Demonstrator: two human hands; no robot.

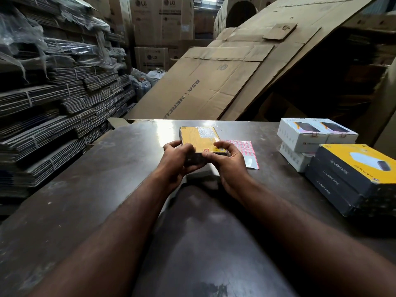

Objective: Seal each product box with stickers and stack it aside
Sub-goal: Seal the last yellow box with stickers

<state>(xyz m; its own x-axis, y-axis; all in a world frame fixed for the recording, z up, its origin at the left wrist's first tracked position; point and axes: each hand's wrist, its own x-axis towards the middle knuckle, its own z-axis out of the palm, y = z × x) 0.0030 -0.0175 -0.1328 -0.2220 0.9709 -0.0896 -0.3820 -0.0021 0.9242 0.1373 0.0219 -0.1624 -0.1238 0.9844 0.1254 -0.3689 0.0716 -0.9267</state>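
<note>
A yellow-topped product box [200, 138] with dark sides is held just above the dark table [85, 189], near its middle. My left hand [179, 161] grips the box's near left corner, fingers curled round its edge. My right hand [228, 162] holds the near right corner, thumb and fingers pinching at the near edge beside a small red sticker [206, 150]. A sheet of red-and-white stickers [246, 150] lies on the table just right of the box, partly hidden by my right hand.
At the right edge stands a stack of yellow-and-black boxes [351, 179]. Behind it sit white product boxes [310, 133]. Large flattened cartons [214, 82] lean behind the table. Bundled cardboard piles [53, 103] rise on the left.
</note>
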